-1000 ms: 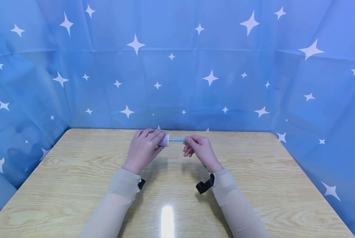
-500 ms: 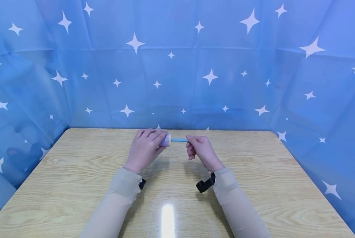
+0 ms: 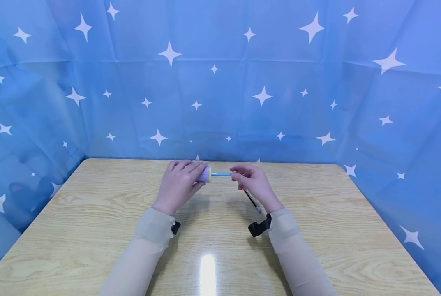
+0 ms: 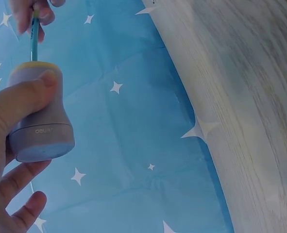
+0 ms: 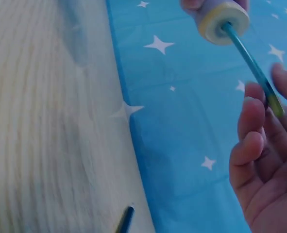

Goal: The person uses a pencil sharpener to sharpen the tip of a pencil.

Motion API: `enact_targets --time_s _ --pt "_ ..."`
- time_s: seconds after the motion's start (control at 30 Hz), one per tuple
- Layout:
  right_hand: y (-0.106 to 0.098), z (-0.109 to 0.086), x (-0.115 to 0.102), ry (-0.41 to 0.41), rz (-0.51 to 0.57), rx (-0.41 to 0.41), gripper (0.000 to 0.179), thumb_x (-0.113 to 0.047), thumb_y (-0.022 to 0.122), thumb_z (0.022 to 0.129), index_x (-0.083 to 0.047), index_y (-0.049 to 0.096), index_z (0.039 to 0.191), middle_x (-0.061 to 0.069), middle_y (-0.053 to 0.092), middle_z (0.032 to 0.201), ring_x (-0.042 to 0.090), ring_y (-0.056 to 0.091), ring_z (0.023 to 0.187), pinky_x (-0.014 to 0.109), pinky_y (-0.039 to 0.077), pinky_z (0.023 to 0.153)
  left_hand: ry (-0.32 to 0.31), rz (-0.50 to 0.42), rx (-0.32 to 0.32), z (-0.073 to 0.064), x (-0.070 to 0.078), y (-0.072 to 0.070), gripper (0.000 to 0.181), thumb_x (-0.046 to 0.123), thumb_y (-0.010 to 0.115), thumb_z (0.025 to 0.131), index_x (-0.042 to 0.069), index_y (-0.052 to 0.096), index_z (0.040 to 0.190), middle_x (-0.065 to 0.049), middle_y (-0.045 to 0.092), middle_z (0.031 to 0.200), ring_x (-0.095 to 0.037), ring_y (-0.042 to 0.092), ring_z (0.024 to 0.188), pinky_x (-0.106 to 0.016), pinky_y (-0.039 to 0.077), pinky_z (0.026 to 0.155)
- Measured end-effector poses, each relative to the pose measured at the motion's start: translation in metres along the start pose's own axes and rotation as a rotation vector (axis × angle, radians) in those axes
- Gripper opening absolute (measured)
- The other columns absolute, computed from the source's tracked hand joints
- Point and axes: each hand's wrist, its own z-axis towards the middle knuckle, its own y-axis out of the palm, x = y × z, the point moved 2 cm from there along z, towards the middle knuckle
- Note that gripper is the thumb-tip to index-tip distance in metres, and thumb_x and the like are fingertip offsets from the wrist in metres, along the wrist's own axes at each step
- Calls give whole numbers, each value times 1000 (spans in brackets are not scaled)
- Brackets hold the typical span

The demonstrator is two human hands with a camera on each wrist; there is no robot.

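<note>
My left hand point(image 3: 177, 187) grips a lavender pencil sharpener point(image 3: 205, 174) with a yellow rim, held on its side above the far part of the table. In the left wrist view the thumb lies along the body of the sharpener point(image 4: 41, 109), above its base. A blue pencil point(image 3: 220, 174) sticks straight out of the hole in the rim. Around the pencil's free end curl the fingers of my right hand point(image 3: 255, 185). The right wrist view shows that greenish end of the pencil point(image 5: 250, 60) between the bent fingers and a blurred thumb.
A dark pencil point(image 3: 252, 200) lies on the wooden table point(image 3: 335, 230) under my right wrist, partly hidden by the hand. Behind the table's far edge hangs a blue curtain point(image 3: 220, 115) with white stars. Black camera straps point(image 3: 259, 228) sit at both wrists.
My right hand drew slightly right, and its fingers shifted and spread a little on the pencil's end. More of the dark pencil on the table shows. The left hand and sharpener hardly moved.
</note>
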Motion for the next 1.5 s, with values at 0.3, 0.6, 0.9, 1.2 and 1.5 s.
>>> enact_targets --time_s 0.3,0.6,0.9,1.2,1.5 --pt "-1 -12 -27 -24 -34 -20 23 -12 66 93 0 69 113 11 65 90 30 55 66 41 50 65 6 -25 3 2 1 -2 52 29 85 75 13 69 122 -1 69 117 -21 60 106 -40 43 89" --pt "5 -14 -24 -121 -151 -2 17 -14 63 95 -2 70 104 9 63 81 19 48 58 27 42 53 29 -22 -1 2 7 -2 52 27 85 75 13 68 122 -1 69 114 -21 60 105 -39 43 90" --pt "9 -3 -1 -107 -156 52 22 -25 60 97 -7 72 101 3 48 63 18 35 51 28 33 49 62 18 49 2 9 0 49 26 86 74 12 70 119 -1 70 111 -22 61 103 -38 45 90" --pt "12 -1 0 -65 -63 32 28 -26 55 100 -5 71 91 1 38 55 14 29 45 25 27 44 62 22 57 2 10 0 50 24 86 73 11 70 118 -3 70 111 -23 61 104 -40 45 90" --pt "13 0 2 32 56 -32 35 -28 52 102 0 64 83 1 40 57 14 33 48 24 30 50 67 25 68 3 13 2 48 25 86 74 11 70 118 -3 71 110 -23 61 104 -40 46 93"
